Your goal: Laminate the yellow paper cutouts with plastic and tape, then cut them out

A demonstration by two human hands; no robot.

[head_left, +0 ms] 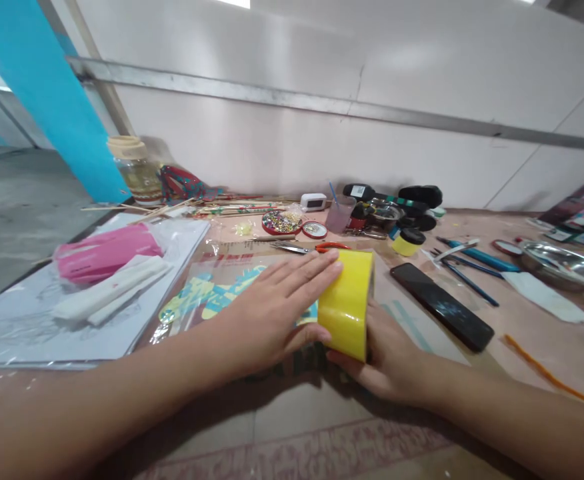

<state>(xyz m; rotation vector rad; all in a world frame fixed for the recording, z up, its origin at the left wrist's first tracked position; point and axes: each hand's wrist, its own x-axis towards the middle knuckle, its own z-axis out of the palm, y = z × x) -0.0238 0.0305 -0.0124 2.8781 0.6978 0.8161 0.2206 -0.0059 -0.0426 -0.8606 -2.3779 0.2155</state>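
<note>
A wide roll of glossy yellow tape [348, 307] is held on its edge above the table, between my two hands. My left hand [292, 303] presses against its left side, with fingers straight along the upper part and the thumb at the lower edge. From the right, my right hand [379, 360] grips the roll; its thumb shows below, while its other fingers are mostly hidden behind the tape. Under and beyond my left hand lies a clear plastic sheet with blue and yellow cut pieces [212, 293]. Red-handled pliers [317, 248] lie just behind the roll.
A black phone [441, 305] lies to the right, near pens [472, 253], a metal bowl [567, 263] and an orange strand [547, 373]. At left, a pink packet [107, 253] rests on plastic-covered paper [22, 327]. Beads in a red-rimmed lid [281, 222] and paint jars [409, 241] stand behind.
</note>
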